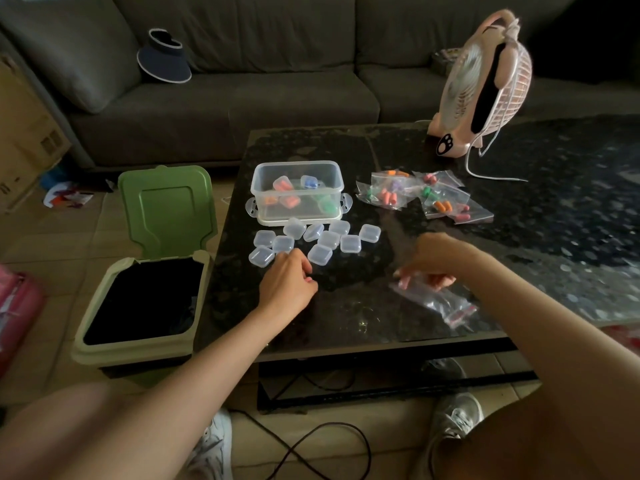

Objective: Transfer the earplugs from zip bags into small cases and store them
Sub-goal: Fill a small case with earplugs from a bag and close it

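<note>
A: Quick, where's everything rn?

B: Right hand (434,261) is in front of the storage box (297,164) and off to its right. Its grip is pinched on one end of a zip bag (440,303) that's lying on the worktop (346,317). There's something pink at the fingertips, prob an earplug, but can't confirm.

A: And the left?

B: Left hand (287,282) is just in front of the box, right by the empty small cases (329,239). Fingers are curled under, so I can't tell if it's got one.

A: What could go wrong?

B: Imo the plugs are light and round. If the bag gets tipped with no case under it, they could roll toward the near edge, away from the box, and end up on the floor.

A: The bin?

B: It's open, left of the box, below worktop level (138,346). A flick that way could lose a plug in it.

A: Anything else?

B: The fan (485,81), far right of the box. If it's running, it may shift the spare bags (426,195) beside the box. Also the left knuckles could scatter the cases.
</note>
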Action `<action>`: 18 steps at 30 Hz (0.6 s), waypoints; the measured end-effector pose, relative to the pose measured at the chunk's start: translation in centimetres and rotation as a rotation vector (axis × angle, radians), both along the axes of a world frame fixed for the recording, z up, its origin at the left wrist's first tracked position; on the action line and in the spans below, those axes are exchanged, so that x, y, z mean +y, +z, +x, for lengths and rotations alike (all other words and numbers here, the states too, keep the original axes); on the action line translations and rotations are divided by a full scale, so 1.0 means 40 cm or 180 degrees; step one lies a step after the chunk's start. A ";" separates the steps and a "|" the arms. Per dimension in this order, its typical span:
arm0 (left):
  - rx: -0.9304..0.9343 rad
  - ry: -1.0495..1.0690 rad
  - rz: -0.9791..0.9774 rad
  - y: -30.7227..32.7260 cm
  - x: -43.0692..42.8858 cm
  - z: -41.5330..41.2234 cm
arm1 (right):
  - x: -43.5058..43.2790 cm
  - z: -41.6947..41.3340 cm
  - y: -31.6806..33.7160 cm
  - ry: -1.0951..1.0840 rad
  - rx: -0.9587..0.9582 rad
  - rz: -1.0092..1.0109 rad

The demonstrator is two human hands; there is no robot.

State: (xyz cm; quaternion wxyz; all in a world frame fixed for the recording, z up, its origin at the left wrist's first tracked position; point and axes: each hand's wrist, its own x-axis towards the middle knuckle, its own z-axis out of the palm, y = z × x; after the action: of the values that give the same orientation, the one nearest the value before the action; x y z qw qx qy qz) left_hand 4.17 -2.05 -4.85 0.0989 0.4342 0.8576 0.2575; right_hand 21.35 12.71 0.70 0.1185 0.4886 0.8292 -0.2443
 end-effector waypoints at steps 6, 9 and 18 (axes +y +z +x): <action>0.0090 -0.0017 -0.0012 -0.006 0.010 0.002 | 0.001 -0.002 -0.026 -0.0287 0.0418 -0.0510; -0.0155 -0.0258 0.0201 -0.008 0.012 0.011 | -0.021 -0.035 -0.021 -0.0219 0.0673 -0.0675; -0.0290 -0.0398 0.0307 -0.016 0.015 -0.002 | -0.101 -0.183 -0.073 0.0183 0.0894 -0.0412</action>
State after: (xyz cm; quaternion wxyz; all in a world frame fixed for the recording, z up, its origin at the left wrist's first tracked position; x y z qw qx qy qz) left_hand 4.10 -1.45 -5.50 0.1326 0.4789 0.8100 0.3112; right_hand 14.01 8.66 -2.24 0.0394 0.4170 0.8338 -0.3596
